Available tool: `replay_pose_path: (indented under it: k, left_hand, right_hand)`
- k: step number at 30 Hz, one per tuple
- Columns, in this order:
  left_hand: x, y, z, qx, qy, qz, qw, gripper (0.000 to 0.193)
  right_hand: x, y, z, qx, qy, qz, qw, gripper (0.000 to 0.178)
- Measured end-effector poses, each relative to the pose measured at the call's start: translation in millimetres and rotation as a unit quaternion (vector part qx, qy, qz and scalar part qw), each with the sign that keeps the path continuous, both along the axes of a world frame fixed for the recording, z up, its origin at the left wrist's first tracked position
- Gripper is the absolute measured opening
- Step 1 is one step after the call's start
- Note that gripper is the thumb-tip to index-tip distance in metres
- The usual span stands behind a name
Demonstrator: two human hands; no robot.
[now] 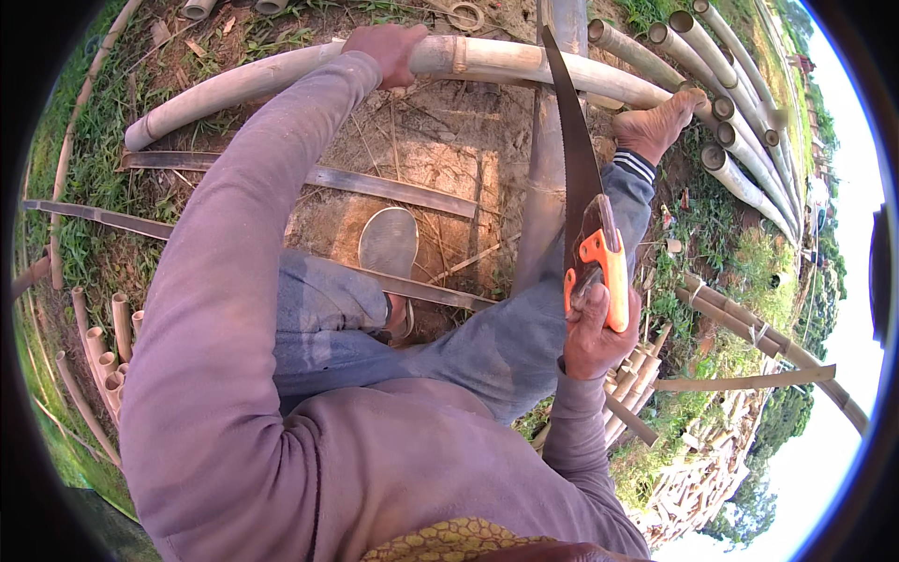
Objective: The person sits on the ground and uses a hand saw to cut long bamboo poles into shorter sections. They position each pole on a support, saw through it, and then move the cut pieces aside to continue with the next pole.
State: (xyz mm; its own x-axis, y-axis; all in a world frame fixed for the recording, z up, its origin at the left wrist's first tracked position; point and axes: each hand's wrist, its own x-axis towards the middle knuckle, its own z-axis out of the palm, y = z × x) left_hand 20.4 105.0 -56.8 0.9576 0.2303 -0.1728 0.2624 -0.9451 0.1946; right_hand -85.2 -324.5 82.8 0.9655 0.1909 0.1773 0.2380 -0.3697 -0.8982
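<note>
- Bamboo pole [281,75] lying across ground, clasped from above by left grip [386,49], fingers wrapped shut.
- Handsaw [585,215] clenched by orange handle in right grip [595,328]; blade pointing up toward pole.
- Bare foot [660,122] pressing on pole right of left grip.

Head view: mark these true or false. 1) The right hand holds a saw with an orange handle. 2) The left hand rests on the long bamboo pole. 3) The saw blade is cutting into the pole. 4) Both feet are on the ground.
1) True: the right hand grips the saw.
2) True: the left hand grips the bamboo pole.
3) False: the blade is raised, its tip above the pole.
4) False: the bare foot presses on the pole.
</note>
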Motion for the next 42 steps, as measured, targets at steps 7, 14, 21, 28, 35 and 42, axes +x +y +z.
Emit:
replay_pose_path:
  k: [7,14,21,28,35,42]
  left_hand:
    - [11,-8,-1,-0.005,-0.008,-0.006,1.0,0.058]
    - [4,-2,4,-0.011,0.005,0.01,1.0,0.062]
    - [9,-8,4,0.0,0.03,0.0,1.0,0.063]
    - [9,-10,7,-0.029,0.02,-0.004,0.999,0.062]
    - [6,0,-1,-0.015,0.007,-0.003,1.0,0.065]
    - [10,-7,0,-0.002,-0.01,-0.017,1.0,0.065]
  right_hand:
    - [163,117,-51,-0.049,-0.097,0.012,0.994,0.024]
    - [73,38,-34,-0.049,-0.051,-0.014,0.997,0.024]
    - [41,30,-23,0.063,0.038,-0.036,0.997,0.022]
    - [186,130,-58,-0.062,-0.102,-0.015,0.993,0.027]
    - [-8,-4,-25,0.023,0.004,-0.039,0.999,0.024]
    - [162,106,-61,0.026,-0.042,0.006,0.999,0.022]
